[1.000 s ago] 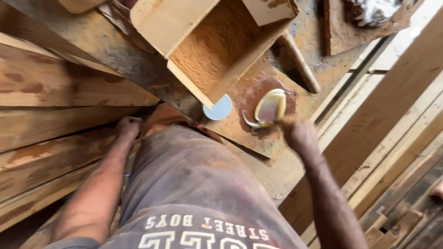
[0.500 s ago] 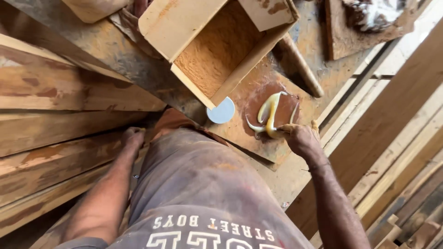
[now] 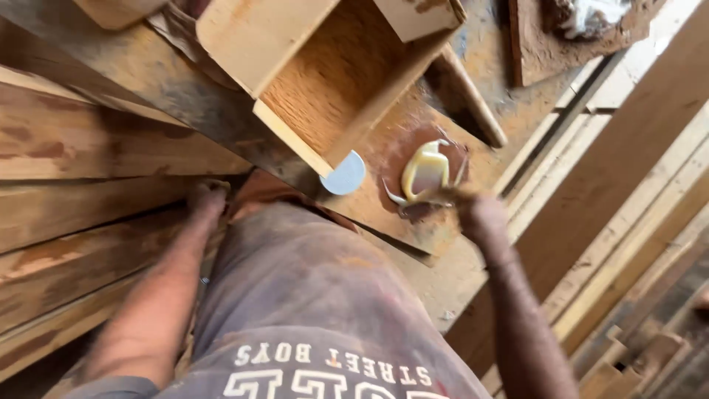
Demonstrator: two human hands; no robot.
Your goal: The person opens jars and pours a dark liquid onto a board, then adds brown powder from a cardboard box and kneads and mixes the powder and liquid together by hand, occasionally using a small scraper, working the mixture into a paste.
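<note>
**Hand at the glue cup, other braced on the planks**

Stacked planks [image 3: 88, 222] filled the left side, and the left hand [image 3: 207, 199] rested on their edge, seemingly for balance; whether its fingers were curled or flat could not be told. An open wooden box [image 3: 325, 81] lay tilted on the board [image 3: 399, 214], its mouth facing the person, probably to keep the inside reachable. Just right of it sat a yellowish cup [image 3: 426, 171] on a dark stain, a pale disc [image 3: 344, 176] near the box corner. The right hand [image 3: 478, 214] touched the cup's near rim; blur hid its grip. Bare board lay only toward the near edge.
</note>
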